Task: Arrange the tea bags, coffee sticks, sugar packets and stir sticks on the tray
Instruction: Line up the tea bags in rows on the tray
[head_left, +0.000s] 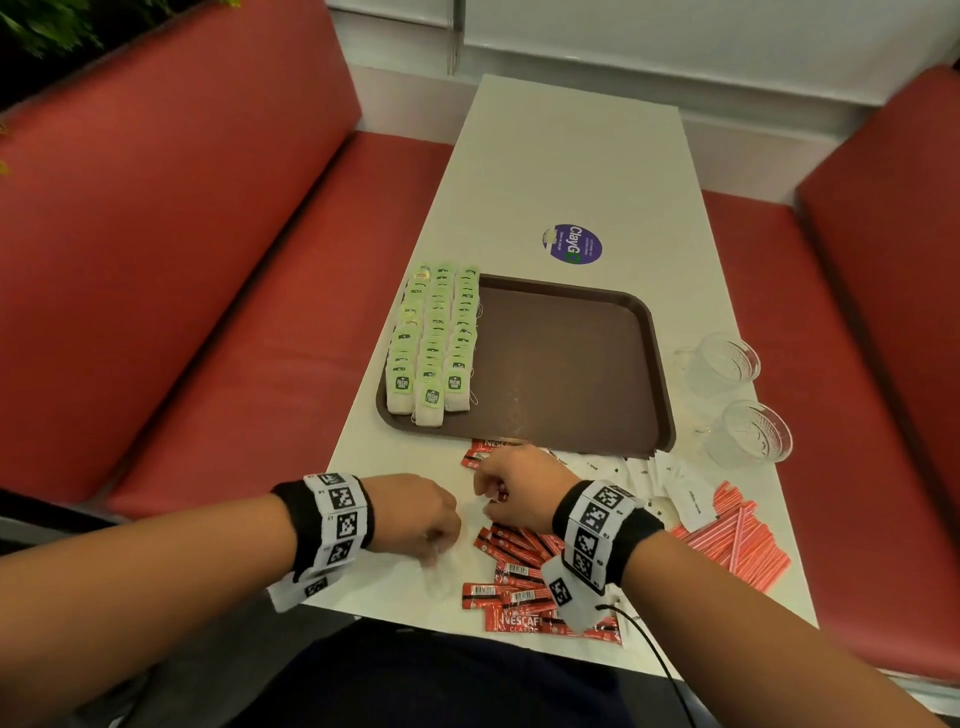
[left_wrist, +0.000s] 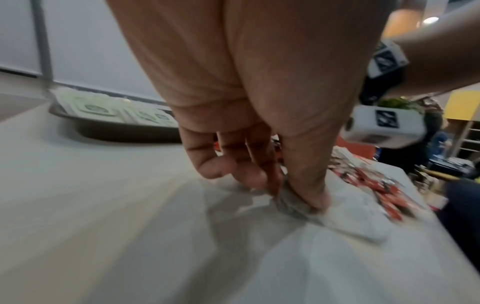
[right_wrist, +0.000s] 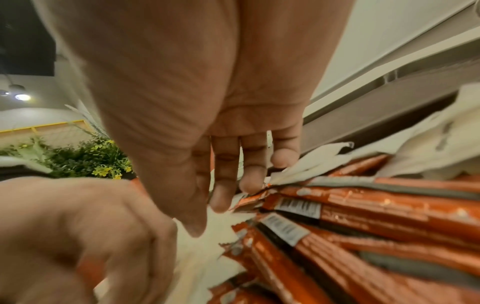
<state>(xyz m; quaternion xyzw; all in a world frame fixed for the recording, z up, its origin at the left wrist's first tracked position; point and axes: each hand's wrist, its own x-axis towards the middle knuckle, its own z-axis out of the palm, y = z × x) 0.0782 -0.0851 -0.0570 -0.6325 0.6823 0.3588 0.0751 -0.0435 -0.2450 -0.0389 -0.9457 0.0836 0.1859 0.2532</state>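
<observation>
A brown tray (head_left: 561, 364) holds three rows of green tea bags (head_left: 436, 343) along its left side. Red coffee sticks (head_left: 519, 551) lie scattered on the table in front of it. White sugar packets (head_left: 670, 478) and pink stir sticks (head_left: 737, 535) lie to the right. My left hand (head_left: 434, 535) pinches a crumpled clear wrapper (left_wrist: 291, 205) on the table, left of the sticks. My right hand (head_left: 493, 488) hovers over the coffee sticks (right_wrist: 363, 226), its fingers (right_wrist: 221, 197) loosely straight and touching the stick ends.
Two clear glass cups (head_left: 722, 364) (head_left: 753, 431) stand right of the tray near the table edge. A round purple sticker (head_left: 574, 244) lies beyond the tray. Red bench seats flank the narrow white table (head_left: 571, 156).
</observation>
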